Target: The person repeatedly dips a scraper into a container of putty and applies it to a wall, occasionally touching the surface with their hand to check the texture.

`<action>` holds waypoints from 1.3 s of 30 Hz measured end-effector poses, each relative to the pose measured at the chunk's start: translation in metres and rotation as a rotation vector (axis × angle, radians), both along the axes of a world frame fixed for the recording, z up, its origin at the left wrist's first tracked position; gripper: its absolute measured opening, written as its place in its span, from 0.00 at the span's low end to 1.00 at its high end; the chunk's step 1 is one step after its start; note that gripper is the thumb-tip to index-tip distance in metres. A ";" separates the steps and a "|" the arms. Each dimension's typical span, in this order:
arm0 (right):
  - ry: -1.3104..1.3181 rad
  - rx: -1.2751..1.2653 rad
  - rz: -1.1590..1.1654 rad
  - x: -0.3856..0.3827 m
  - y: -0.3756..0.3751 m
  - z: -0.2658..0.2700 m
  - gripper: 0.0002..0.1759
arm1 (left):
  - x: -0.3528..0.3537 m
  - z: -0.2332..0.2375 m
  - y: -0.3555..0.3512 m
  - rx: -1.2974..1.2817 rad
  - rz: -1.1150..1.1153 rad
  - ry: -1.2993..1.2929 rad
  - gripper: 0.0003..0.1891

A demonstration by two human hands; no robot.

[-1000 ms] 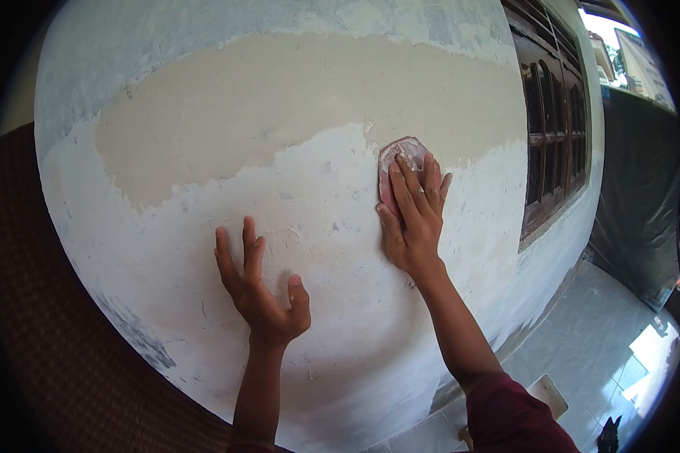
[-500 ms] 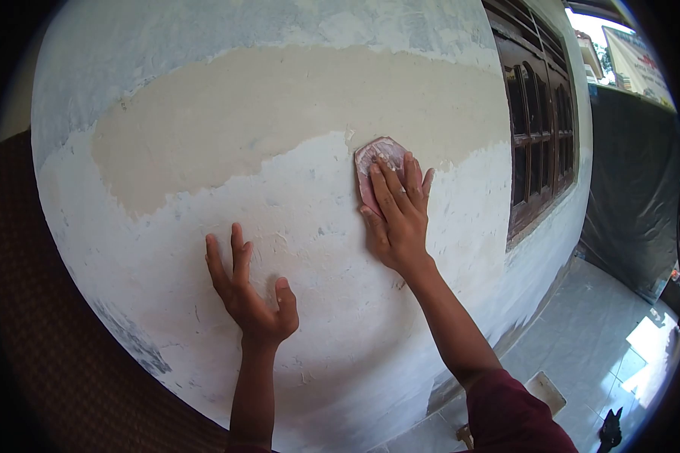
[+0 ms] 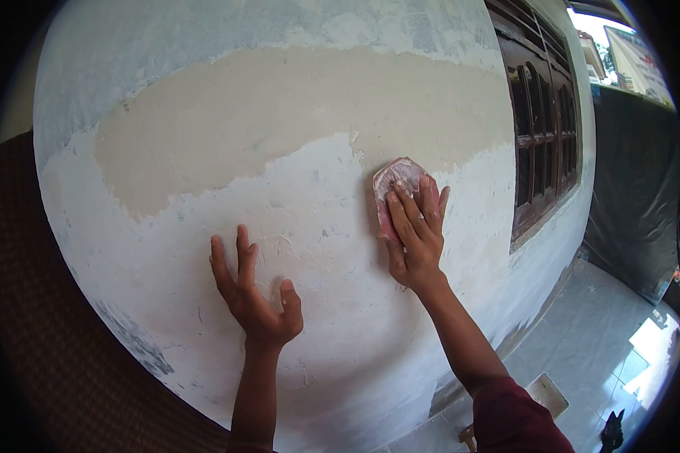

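Note:
My right hand (image 3: 418, 245) presses a flat pink pad (image 3: 385, 181) to the wall (image 3: 340, 302), its fingers stretched over the pad and the thumb at the lower left edge. Whitish smears cover the pad's top, and it has angled corners. It sits at the lower border of a beige band (image 3: 204, 124), on the white coating. Lower left, my left hand (image 3: 261, 302) is open and holds nothing, fingers spread close to the white surface.
A dark wooden window (image 3: 538, 136) is set in the wall at right. Beyond it hangs a dark sheet (image 3: 631, 196). Below lies a grey tiled floor (image 3: 582, 325) with a pale container (image 3: 548, 394) near my right sleeve. A brown patterned surface (image 3: 53, 302) borders the wall at left.
My right hand has slid the pink pad down and slightly right along the wall. The left hand stays in nearly the same place, still spread.

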State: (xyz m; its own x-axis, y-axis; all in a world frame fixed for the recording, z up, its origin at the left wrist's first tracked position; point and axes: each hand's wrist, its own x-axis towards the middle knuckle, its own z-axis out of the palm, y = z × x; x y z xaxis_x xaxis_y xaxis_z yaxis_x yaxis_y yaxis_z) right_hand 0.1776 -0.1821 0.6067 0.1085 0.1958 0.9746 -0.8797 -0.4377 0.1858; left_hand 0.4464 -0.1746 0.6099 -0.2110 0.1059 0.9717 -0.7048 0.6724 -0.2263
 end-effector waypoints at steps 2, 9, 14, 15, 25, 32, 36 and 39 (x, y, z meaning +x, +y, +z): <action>-0.078 -0.021 -0.049 0.002 -0.008 0.024 0.27 | 0.000 -0.001 0.000 0.006 0.004 -0.006 0.29; -0.117 0.034 -0.064 0.001 -0.020 0.024 0.28 | 0.001 -0.001 -0.001 0.007 0.000 0.003 0.29; -0.149 0.112 -0.045 0.000 -0.011 -0.016 0.28 | 0.000 -0.002 -0.001 0.007 -0.007 0.008 0.29; -0.150 0.145 -0.059 0.000 -0.008 -0.023 0.27 | 0.000 -0.002 -0.004 0.008 -0.025 0.017 0.30; -0.191 -0.036 -0.044 0.004 -0.007 0.035 0.27 | 0.001 -0.002 -0.003 -0.001 0.006 0.011 0.28; -0.179 0.076 -0.058 0.004 -0.016 0.007 0.29 | 0.002 -0.001 -0.001 0.008 -0.005 0.004 0.28; -0.197 0.171 -0.071 -0.001 -0.004 -0.040 0.28 | 0.002 -0.001 -0.002 0.003 -0.030 0.006 0.28; -0.181 0.154 -0.078 -0.011 0.007 -0.052 0.27 | 0.003 -0.002 -0.004 0.001 -0.066 0.011 0.28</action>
